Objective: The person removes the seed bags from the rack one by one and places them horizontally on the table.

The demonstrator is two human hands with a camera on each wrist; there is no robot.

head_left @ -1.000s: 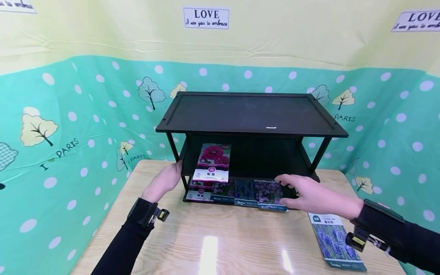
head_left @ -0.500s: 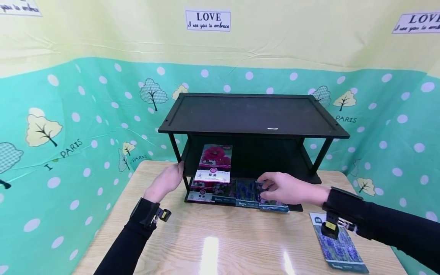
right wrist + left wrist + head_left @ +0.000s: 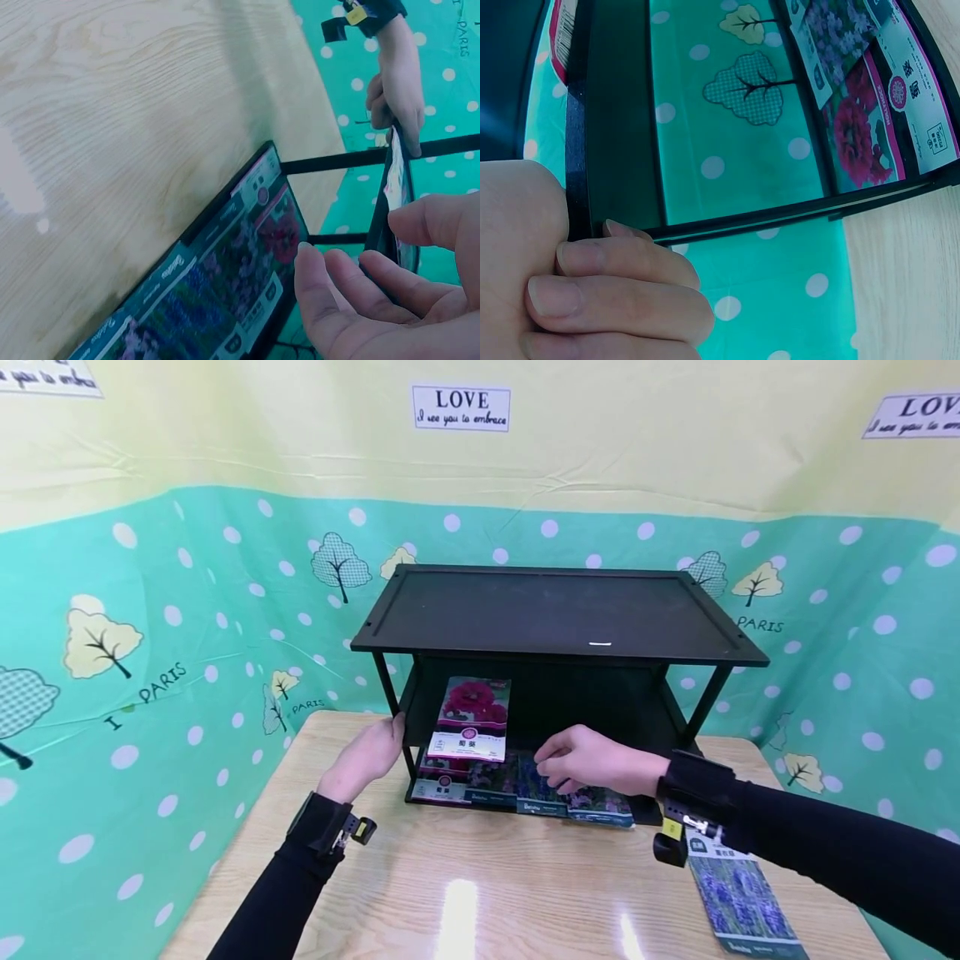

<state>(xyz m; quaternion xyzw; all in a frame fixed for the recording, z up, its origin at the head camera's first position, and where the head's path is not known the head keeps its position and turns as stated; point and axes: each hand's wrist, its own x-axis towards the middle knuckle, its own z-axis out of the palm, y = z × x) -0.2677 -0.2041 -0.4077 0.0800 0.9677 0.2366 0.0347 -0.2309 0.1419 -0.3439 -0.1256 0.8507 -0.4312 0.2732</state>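
My left hand grips the left side of the middle tier of a black shelf rack, its fingers curled at the edge in the left wrist view. My right hand hovers before the rack with loosely bent fingers and nothing between them. On the middle tier, a seed packet with crimson flowers lies at the left, its front end over the edge. Along the bottom tier lie a similar crimson packet, a purple-flower packet, a blue-flower packet and another purple packet, partly hidden by my right hand.
A larger lavender packet lies on the wooden table at the right, below my right forearm. A small white mark shows on the top tier's front. A patterned cloth hangs behind and beside the table.
My right hand has moved left along the bottom tier, from the rightmost packet to above the blue-flower one. The left hand keeps its grip on the rack. The view has shifted slightly.
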